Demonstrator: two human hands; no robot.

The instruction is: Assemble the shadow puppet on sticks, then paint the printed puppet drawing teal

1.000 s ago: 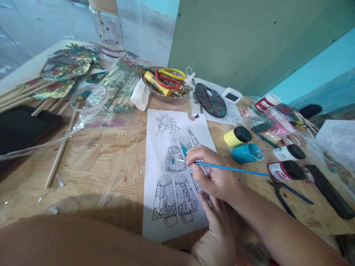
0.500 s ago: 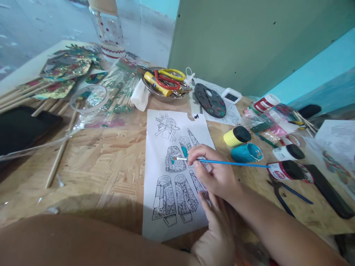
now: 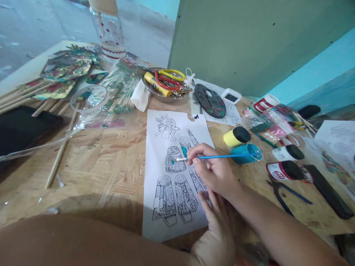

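Observation:
My right hand (image 3: 212, 170) pinches a thin blue paintbrush (image 3: 219, 157) near its ferrule. The bristle tip touches a small teal patch on the middle printed shape of a white sheet (image 3: 151, 162) with black line drawings. Another teal patch (image 3: 184, 150) lies on the shape just above and to the right. At the lower right edge of the sheet rests my left hand (image 3: 216, 229), fingers stretched out and thumb apart, partly hidden under my right hand and wrist. Right of the hands stands an open jar of teal paint (image 3: 246, 153), with the brush handle passing over it.
Paint jars in yellow (image 3: 235, 136), white (image 3: 287, 152) and red-white (image 3: 283, 170) stand on the right, near blue-handled pliers (image 3: 288, 194). Behind the sheet are a metal bowl of tools (image 3: 163, 96) and a dark palette (image 3: 210, 101). Sticks (image 3: 62, 157) and plastic wrapping lie left.
The brush handle's rear end has swung upward, from over the red-white jar to over the teal jar. Its tip stays at nearly the same spot. My left hand has barely moved.

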